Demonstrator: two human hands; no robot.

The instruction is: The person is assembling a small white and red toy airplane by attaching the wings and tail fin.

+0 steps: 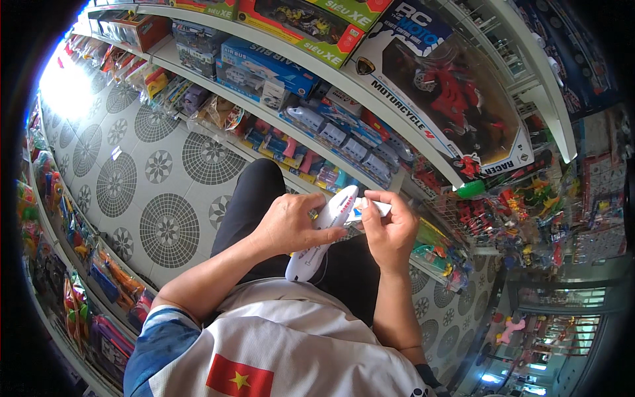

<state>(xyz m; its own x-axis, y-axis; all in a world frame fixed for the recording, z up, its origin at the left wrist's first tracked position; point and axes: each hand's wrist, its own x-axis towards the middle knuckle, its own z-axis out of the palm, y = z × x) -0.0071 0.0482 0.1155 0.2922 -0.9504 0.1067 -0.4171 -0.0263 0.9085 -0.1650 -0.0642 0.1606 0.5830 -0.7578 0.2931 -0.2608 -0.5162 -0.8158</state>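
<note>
A white toy airplane with red and blue markings is tilted over my lap. Its rounded body lies in my left hand, the thumb along its side and the fingers curled behind it. My right hand pinches a small flat white piece with blue and orange print, right beside the airplane's body. Whether that piece is joined to the airplane I cannot tell. The underside of the airplane and part of my left fingers are hidden.
Shelves of boxed toys curve ahead, among them a blue airplane box and a large motorcycle box. Bagged toys line a low shelf on the left. Patterned floor tiles lie between, and a glass door stands at lower right.
</note>
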